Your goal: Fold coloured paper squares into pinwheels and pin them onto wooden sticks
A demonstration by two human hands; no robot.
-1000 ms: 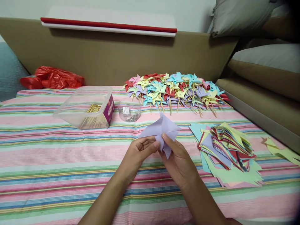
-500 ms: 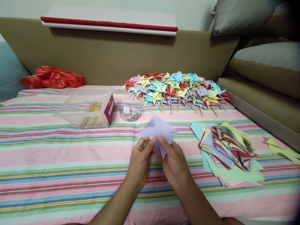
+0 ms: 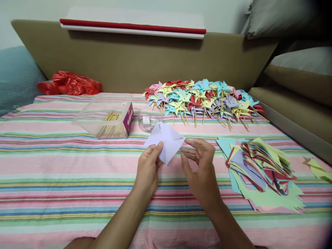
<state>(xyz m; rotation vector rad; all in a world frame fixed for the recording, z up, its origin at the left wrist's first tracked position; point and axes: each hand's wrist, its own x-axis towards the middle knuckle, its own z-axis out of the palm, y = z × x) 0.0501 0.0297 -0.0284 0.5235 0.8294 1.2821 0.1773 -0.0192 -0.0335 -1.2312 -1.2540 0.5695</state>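
Lavender paper (image 3: 169, 140) in the left hand alone, near mid-frame.

From my remote seat, I see the left hand (image 3: 147, 167) pinching the slit sheet between thumb and fingers at its lower-left edge. The right hand (image 3: 203, 169), which was gripping it too half a second ago, has let go; its fingers are loosely open beside the sheet's right corner, and I can't tell whether a fingertip touches. I judge that the left now carries the paper, leaving the right unburdened. Just left of centre, the sheet partly hides the clear round dish (image 3: 143, 127).
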